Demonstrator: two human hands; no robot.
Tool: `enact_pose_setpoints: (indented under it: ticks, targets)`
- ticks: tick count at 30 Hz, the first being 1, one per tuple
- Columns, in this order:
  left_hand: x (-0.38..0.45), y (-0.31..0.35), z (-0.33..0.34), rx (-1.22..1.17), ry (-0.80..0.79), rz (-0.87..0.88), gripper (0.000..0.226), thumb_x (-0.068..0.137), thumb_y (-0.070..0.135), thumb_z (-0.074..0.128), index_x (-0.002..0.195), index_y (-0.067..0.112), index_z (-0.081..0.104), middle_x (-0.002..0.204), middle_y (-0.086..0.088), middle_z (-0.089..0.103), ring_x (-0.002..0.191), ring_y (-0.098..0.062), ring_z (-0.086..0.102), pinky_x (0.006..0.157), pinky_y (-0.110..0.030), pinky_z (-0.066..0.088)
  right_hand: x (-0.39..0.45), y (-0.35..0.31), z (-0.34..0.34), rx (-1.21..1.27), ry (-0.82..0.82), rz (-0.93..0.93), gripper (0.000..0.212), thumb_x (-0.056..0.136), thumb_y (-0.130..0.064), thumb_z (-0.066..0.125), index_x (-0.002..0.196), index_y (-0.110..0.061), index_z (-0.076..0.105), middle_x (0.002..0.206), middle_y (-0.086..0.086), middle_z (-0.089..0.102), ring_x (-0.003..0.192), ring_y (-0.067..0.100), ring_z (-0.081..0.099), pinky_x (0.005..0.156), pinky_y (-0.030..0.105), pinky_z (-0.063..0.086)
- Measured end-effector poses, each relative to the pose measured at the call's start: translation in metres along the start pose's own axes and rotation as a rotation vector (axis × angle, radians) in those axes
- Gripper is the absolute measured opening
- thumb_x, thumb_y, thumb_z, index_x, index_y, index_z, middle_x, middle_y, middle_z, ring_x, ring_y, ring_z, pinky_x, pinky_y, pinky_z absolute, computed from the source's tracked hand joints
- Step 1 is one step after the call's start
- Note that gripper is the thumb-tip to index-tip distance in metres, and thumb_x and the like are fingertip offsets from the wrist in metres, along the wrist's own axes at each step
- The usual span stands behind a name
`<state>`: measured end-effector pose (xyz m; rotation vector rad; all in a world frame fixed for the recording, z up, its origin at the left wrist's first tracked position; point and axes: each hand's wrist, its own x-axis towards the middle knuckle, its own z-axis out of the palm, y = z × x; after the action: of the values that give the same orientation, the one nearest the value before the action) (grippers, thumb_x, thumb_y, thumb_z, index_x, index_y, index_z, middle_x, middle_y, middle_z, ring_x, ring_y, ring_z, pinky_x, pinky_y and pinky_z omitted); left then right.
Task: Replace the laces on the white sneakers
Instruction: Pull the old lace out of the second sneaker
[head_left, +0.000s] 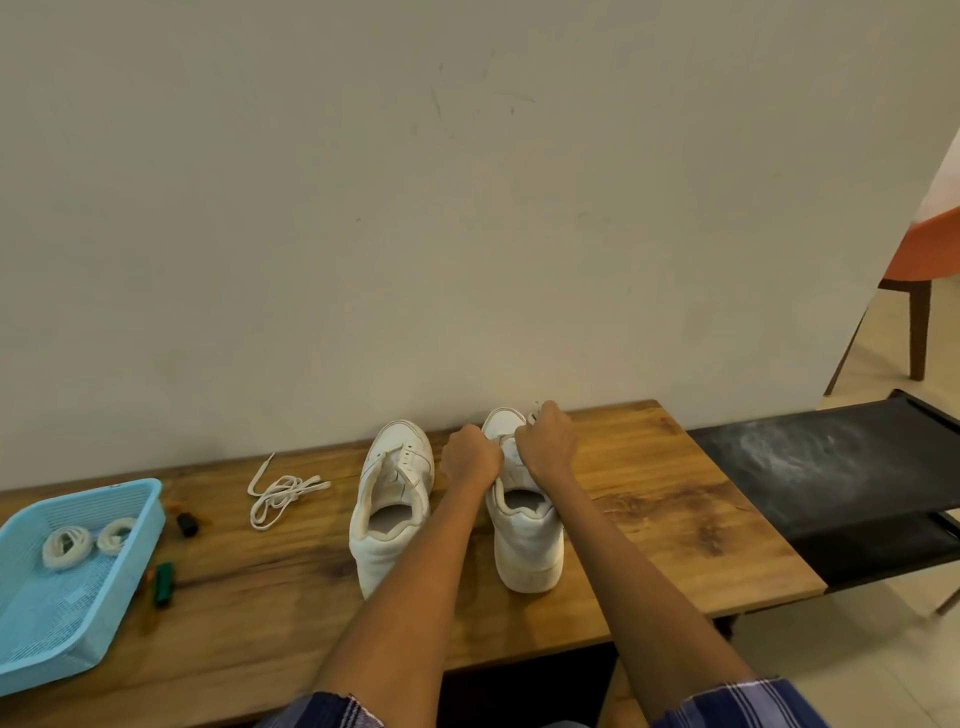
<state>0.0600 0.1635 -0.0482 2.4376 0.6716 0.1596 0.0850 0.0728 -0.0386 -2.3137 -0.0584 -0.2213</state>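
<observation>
We've got both hands curled at the eyelets of the right sneaker (524, 519): right hand (546, 441) pinches a lace (533, 417) end near the toe, left hand (470, 451) fisted beside it, can't tell if it holds lace. Best pull 1 crossing at a time w/ shoe steadied. The left sneaker (389, 499) is already bare; the blue basket (31, 644) holds 2 coiled laces (66, 545).

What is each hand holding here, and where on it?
Both the left hand and right hand grip the lace over the right sneaker near its toe; exact hold points are hidden.
</observation>
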Motion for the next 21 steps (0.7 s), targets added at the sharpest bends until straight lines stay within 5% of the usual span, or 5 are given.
enact_pose_setpoints:
  ticks: [8,21]
  targets:
    - [-0.002,0.001,-0.001,0.029,0.011,-0.022,0.027,0.090,0.021,0.053,0.103,0.004,0.068,0.104,-0.013,0.068,0.096,-0.029,0.063,0.066,-0.029,0.042,0.007,0.005,-0.001,0.381,0.303,0.132,0.010,0.090,0.003,0.039,0.094,-0.005,0.042,0.084,0.008,0.047,0.073,0.022,0.045,0.062,0.031,0.032]
    - [-0.009,0.008,-0.009,0.051,-0.043,-0.002,0.029,0.095,0.025,0.048,0.106,0.004,0.064,0.110,-0.011,0.066,0.101,-0.028,0.062,0.070,-0.029,0.041,-0.001,0.022,-0.024,0.343,0.220,0.053,0.004,0.096,-0.006,0.042,0.091,-0.007,0.041,0.081,0.006,0.047,0.072,0.020,0.044,0.053,0.027,0.030]
